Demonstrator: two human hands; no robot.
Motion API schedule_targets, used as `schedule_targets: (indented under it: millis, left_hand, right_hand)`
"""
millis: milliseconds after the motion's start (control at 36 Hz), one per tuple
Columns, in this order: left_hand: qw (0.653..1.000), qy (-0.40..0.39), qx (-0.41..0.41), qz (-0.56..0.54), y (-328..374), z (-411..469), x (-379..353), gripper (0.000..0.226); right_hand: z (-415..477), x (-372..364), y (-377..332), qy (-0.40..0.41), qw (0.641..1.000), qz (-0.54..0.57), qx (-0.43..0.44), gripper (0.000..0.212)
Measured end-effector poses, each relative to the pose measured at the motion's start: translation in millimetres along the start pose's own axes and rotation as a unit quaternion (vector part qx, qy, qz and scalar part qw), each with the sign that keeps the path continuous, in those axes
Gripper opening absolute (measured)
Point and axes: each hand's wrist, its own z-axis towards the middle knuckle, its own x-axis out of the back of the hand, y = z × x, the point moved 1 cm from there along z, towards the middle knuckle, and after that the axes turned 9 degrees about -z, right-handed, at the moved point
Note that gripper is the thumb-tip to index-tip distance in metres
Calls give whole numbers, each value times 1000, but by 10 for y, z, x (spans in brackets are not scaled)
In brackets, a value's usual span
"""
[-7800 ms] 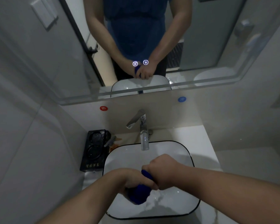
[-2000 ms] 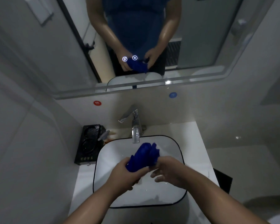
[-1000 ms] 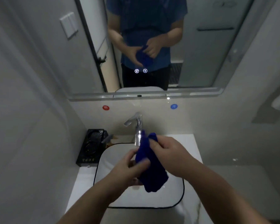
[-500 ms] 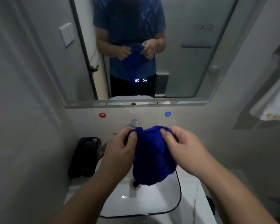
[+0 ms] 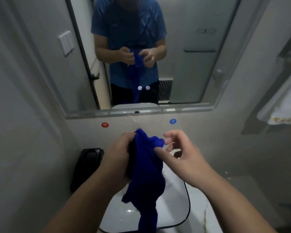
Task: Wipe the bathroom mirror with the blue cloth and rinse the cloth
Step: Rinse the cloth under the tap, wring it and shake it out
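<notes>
Here the left hand [image 5: 119, 158] grips the blue cloth [image 5: 146, 167] by its upper part, fingers curled round a bunched fold. The rest hangs down from that fist over the sink [image 5: 176, 199] beneath both hands. The right hand [image 5: 181, 155] is just beside the cloth's top corner, fingers loosely bent and apart, holding nothing. Its thumb may brush the fabric, though the dim view leaves that unsure. The step looks like opening the cloth out for the mirror [image 5: 191, 68] above and ahead of the hands. Done well, the right hand would pinch the corner nearest its fingertips, draw it sideways from the left hand, and flatten the cloth into a pad.
</notes>
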Motion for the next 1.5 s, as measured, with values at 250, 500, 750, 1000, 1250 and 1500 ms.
schedule_targets:
  millis: [250, 500, 750, 1000, 1250, 1500]
  left_hand:
    - [998, -46, -20, 38, 101, 0, 58, 78]
    - [956, -82, -159, 232, 443, 128, 105, 28]
    - [930, -152, -222, 252, 597, 121, -53, 19]
    - [897, -56, -280, 336, 481, 152, -102, 28]
    - [843, -28, -399, 360, 619, 193, -187, 43]
    - [803, 42, -515, 298, 981, 123, -146, 37]
  right_hand:
    - [26, -102, 97, -183, 945, 259, -78, 34]
    - [235, 298, -642, 25, 982, 105, 155, 15]
    - [423, 315, -970, -155, 963, -17, 222, 43]
    - [473, 72, -271, -140, 987, -33, 73, 26]
    - [173, -563, 519, -139, 988, -70, -8, 23]
    - [176, -547, 904, -58, 991, -120, -5, 32]
